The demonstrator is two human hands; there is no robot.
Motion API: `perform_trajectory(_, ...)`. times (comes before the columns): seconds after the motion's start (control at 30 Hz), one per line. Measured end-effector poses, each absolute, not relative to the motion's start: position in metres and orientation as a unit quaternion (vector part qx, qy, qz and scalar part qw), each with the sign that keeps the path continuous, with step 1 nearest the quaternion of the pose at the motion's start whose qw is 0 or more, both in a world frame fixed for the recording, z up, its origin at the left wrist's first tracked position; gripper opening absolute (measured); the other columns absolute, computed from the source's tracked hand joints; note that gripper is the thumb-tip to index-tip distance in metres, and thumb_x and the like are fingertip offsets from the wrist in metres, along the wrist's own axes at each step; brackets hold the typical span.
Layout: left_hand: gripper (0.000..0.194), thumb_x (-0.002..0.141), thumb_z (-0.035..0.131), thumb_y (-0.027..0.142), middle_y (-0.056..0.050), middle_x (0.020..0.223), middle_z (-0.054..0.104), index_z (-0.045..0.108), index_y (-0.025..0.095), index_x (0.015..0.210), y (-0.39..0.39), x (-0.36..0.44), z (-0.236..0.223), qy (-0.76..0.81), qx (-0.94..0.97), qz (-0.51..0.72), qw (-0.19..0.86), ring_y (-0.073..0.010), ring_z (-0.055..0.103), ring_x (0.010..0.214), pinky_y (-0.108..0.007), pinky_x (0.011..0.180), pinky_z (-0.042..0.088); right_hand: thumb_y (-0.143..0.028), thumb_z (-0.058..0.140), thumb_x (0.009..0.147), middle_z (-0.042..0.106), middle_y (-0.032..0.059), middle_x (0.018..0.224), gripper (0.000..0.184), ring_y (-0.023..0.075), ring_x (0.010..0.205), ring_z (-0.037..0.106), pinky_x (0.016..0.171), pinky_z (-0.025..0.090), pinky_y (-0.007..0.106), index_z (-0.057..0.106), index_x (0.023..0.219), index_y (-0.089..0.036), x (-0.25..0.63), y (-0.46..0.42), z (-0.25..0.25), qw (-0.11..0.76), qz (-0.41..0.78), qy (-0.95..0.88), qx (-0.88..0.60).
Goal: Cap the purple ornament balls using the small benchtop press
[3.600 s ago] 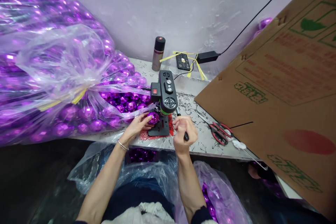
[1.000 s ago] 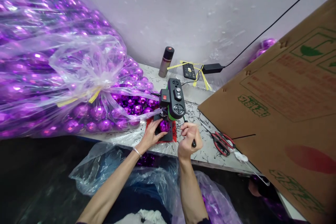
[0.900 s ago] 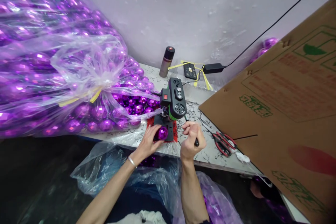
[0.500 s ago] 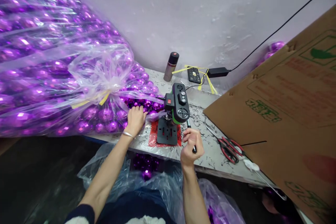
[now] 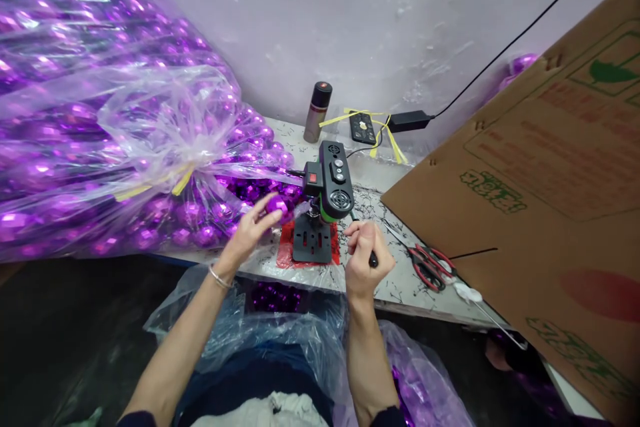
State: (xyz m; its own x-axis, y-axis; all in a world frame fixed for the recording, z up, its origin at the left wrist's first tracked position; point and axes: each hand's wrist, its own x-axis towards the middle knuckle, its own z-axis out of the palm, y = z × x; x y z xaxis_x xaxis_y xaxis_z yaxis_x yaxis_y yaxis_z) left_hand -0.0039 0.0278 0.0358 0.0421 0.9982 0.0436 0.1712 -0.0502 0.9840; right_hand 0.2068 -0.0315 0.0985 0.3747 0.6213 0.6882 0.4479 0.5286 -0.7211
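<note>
Between the thumb and fingers of my left hand (image 5: 247, 230) is a shiny purple bauble (image 5: 276, 205), held just left of a small black bench machine (image 5: 335, 180). The machine has a red switch and a slotted black base plate (image 5: 313, 240) lying on a red sheet (image 5: 286, 247). My right hand (image 5: 369, 257) is closed around the black-ended lever (image 5: 373, 259) at the machine's right side. Behind my left hand, more purple baubles (image 5: 245, 190) spill from the mouth of a large clear plastic bag (image 5: 165, 120).
A spray can (image 5: 318, 112), a black phone-like object (image 5: 362, 127) and a power adapter (image 5: 410, 121) lie toward the wall. Red-handled scissors (image 5: 430, 267) rest by a big cardboard box (image 5: 525, 213). Dark scraps litter the table (image 5: 400, 287). An open plastic bag (image 5: 200, 307) with baubles hangs below the edge.
My left hand has come up out of the bauble pile with one purple bauble in its fingers. My right hand stays on the lever. The whole view has shifted slightly.
</note>
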Motion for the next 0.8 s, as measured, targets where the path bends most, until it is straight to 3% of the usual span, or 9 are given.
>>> perform_trajectory(0.1,0.065,0.088,0.079,0.058,-0.014,0.130,0.076,0.064,0.019,0.137,0.004,0.028,-0.002,0.454,0.512,0.505,0.526,-0.0290,0.075,0.120,-0.045,0.108,0.060,-0.033,0.049,0.109,0.054,-0.0028,0.061,0.048,0.0124,0.063,0.061,0.060,0.043,0.029,0.048,0.062,-0.023,0.207,-0.030,0.109,0.672,0.073,-0.555,-0.484)
perform_trajectory(0.27,0.063,0.090,0.082,0.051,-0.015,0.142,0.071,0.060,0.022,0.141,-0.003,0.065,-0.046,0.464,0.565,0.491,0.475,-0.0291,0.074,0.125,-0.047,0.109,0.061,-0.032,0.047,0.109,0.056,-0.0024,0.063,0.046,0.0126,0.064,0.061,0.061,0.044,0.029,0.048,0.064,-0.024,0.209,-0.032,0.106,0.657,0.074,-0.567,-0.491)
perform_trajectory(0.37,0.060,0.094,0.080,0.048,-0.016,0.144,0.071,0.061,0.022,0.144,0.002,0.066,-0.052,0.469,0.647,0.457,0.390,-0.0322,0.070,0.134,-0.050,0.115,0.057,-0.029,0.047,0.109,0.056,-0.0024,0.064,0.044,0.0123,0.066,0.061,0.060,0.043,0.029,0.050,0.065,-0.023,0.210,-0.034,0.101,0.657,0.073,-0.573,-0.485)
perform_trajectory(0.53,0.056,0.100,0.074,0.046,-0.015,0.144,0.071,0.058,0.023,0.148,0.011,0.065,-0.051,0.450,0.726,0.431,0.292,-0.0306,0.069,0.134,-0.046,0.114,0.058,-0.028,0.047,0.109,0.056,-0.0020,0.065,0.043,0.0128,0.066,0.061,0.060,0.042,0.029,0.051,0.066,-0.023,0.209,-0.036,0.097,0.652,0.062,-0.573,-0.493)
perform_trajectory(0.8,0.057,0.101,0.073,0.046,-0.017,0.145,0.069,0.055,0.022,0.149,0.006,0.063,-0.057,0.425,0.742,0.419,0.306,-0.0314,0.068,0.135,-0.047,0.114,0.056,-0.026,0.047,0.109,0.056,-0.0025,0.064,0.043,0.0126,0.066,0.061,0.060,0.043,0.029,0.051,0.066,-0.023,0.208,-0.036,0.095,0.658,0.053,-0.573,-0.486)
